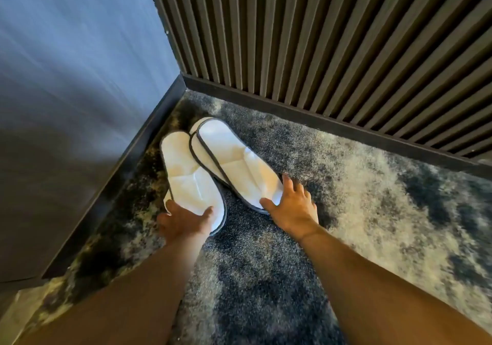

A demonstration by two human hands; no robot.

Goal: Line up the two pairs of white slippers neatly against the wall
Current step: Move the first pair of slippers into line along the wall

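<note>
White slippers with dark trim lie on the carpet in the corner, heels toward the corner. The left slipper (186, 174) lies close to the left wall's skirting. The right slipper (234, 158) lies at an angle and overlaps it. A second rim (193, 131) shows under the right slipper's heel, so another slipper seems stacked beneath. My left hand (183, 222) clasps the left slipper's toe end, thumb on one side and fingers on the other. My right hand (291, 206) grips the right slipper's toe end, thumb on top and fingers along its right edge.
A blue-grey wall (80, 91) with a dark skirting (127, 163) runs along the left. A dark slatted wall (332, 38) with its own skirting (319, 121) runs along the back. Mottled blue and cream carpet (372, 198) spreads to the right and toward me.
</note>
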